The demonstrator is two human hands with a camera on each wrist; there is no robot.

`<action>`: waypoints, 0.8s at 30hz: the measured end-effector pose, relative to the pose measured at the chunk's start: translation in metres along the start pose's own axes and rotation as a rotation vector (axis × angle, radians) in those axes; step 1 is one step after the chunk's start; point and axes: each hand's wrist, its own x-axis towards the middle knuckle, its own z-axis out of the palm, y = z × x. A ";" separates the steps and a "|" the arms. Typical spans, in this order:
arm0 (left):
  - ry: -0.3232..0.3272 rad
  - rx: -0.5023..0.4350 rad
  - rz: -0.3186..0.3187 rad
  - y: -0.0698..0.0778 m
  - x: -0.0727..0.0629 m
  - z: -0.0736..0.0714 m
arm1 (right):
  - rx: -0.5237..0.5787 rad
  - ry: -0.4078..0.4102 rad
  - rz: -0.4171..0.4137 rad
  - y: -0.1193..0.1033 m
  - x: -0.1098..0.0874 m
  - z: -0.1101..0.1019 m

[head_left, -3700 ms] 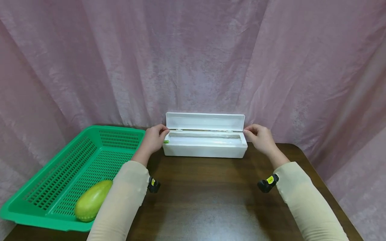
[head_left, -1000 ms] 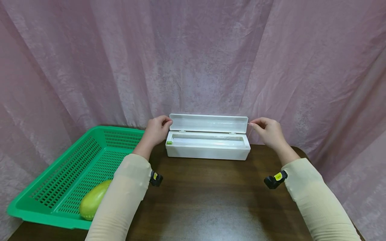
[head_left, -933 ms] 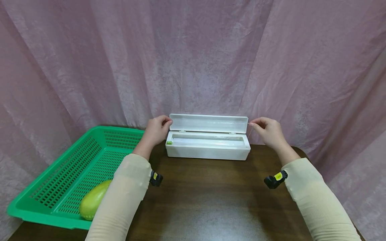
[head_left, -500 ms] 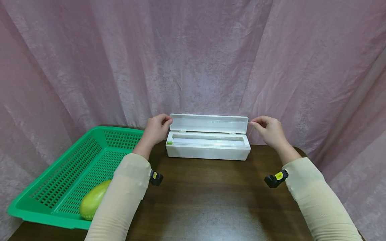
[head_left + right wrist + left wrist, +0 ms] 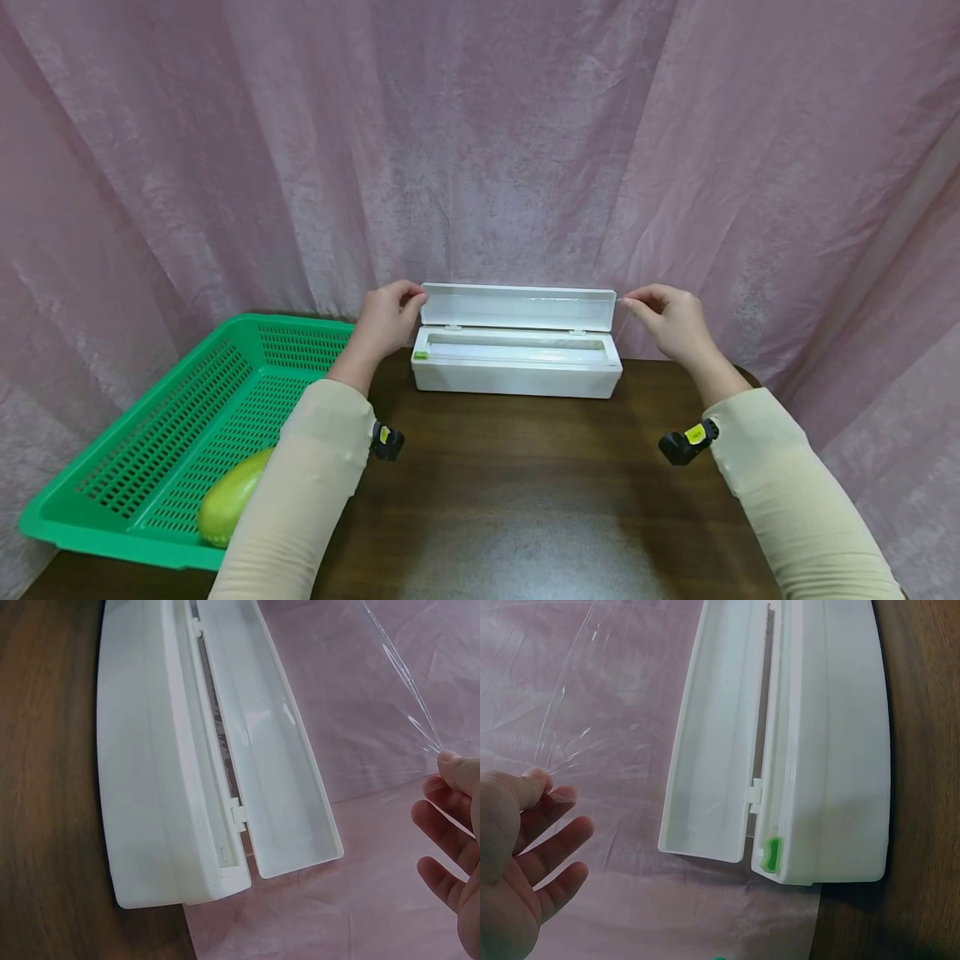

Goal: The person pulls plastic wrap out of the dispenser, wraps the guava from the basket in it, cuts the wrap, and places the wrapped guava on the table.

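Clear film (image 5: 577,742) stretches from the left hand (image 5: 381,323), which pinches it thumb to finger, to the right hand (image 5: 671,323), which pinches it likewise. Between them a white box (image 5: 517,379) stands at the far side of the bench (image 5: 525,475), its lid (image 5: 517,308) raised before a pink curtain (image 5: 480,125). Left of it, a green basket (image 5: 112,547) holds 1 yellow-green fruit (image 5: 231,502).

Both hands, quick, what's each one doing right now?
Left hand: closed, pinching clear film between thumb and finger.
Right hand: closed, also pinching clear film.
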 end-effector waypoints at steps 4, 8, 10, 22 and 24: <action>0.003 -0.001 -0.002 0.002 0.000 -0.001 | -0.003 0.006 -0.003 -0.001 0.000 -0.002; 0.002 -0.003 -0.005 0.003 0.000 -0.002 | -0.004 0.005 0.000 -0.002 0.000 -0.003; 0.006 -0.003 0.001 0.004 0.000 -0.003 | -0.001 0.004 0.001 -0.003 0.000 -0.004; -0.003 -0.006 -0.016 0.007 0.002 -0.004 | 0.010 0.018 -0.011 -0.007 0.000 -0.009; -0.001 -0.007 -0.017 0.008 0.003 -0.004 | 0.005 0.018 -0.011 -0.008 0.001 -0.010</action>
